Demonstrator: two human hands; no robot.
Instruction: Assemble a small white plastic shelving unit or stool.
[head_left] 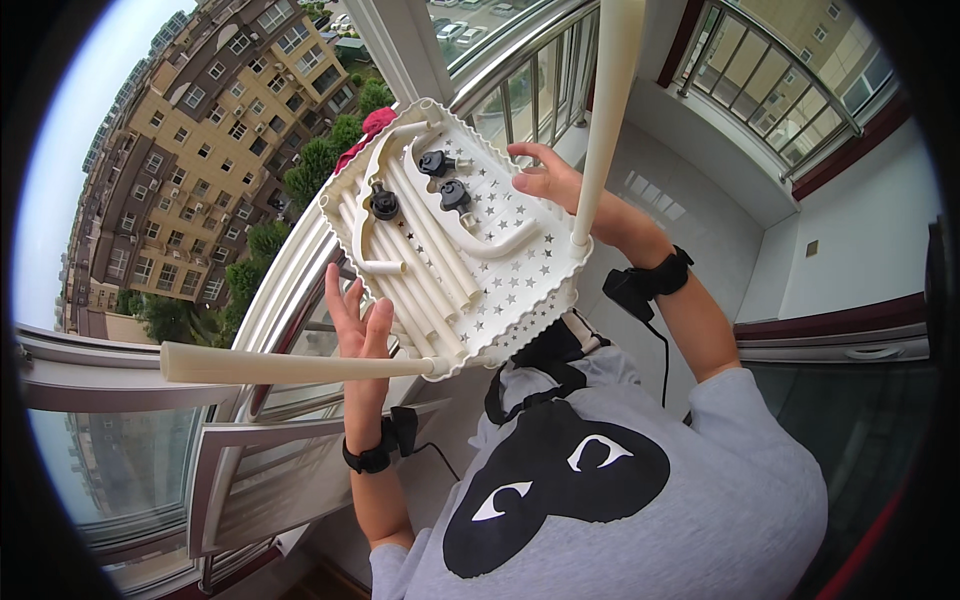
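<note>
A white plastic shelf tray (525, 283) with a scalloped rim and star-shaped holes is tilted in front of my body. Inside lie several cream tubes (455, 282), two curved handle-like pieces (500, 246) and three black caster wheels (383, 204). Long cream poles stand out from two near corners, a left pole (290, 364) and a right pole (608, 110). Beside the tray's left edge, my left hand (360, 325) has its fingers spread. My right hand (550, 180) is at the right rim, thumb and forefinger apart. Whether either touches the tray is unclear.
Something red (375, 128) shows behind the tray's far left corner. Open window frames (215, 470) are on the left, with buildings and trees outside. Metal railings (770, 90) run along the windows. A white wall (850, 220) stands at the right, beyond a tiled floor (680, 200).
</note>
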